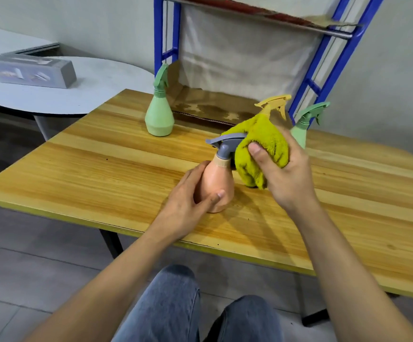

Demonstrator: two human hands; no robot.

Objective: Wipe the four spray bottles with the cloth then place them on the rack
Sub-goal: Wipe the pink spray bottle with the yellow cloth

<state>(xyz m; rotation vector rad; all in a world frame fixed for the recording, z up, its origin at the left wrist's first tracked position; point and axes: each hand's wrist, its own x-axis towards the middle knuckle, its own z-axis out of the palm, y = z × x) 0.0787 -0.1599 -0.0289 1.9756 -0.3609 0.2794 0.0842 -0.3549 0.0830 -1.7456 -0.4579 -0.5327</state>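
Note:
A peach spray bottle (219,177) with a grey trigger head stands upright near the middle of the wooden table (102,164). My left hand (188,201) wraps its lower body. My right hand (282,174) holds a bunched yellow-green cloth (259,141) against the bottle's right side, by the grey head. Behind the cloth only the yellow trigger head of another bottle (274,102) shows. A green bottle (160,114) stands at the table's far edge. A second green bottle (304,127) stands right of my hand, partly hidden. The blue rack (324,77) rises behind the table.
The rack's lower shelf (210,107) holds stained cardboard, and a pale sheet hangs behind it. A round white table (89,87) with a grey box (34,71) stands at the left. My knees in jeans are under the table's near edge.

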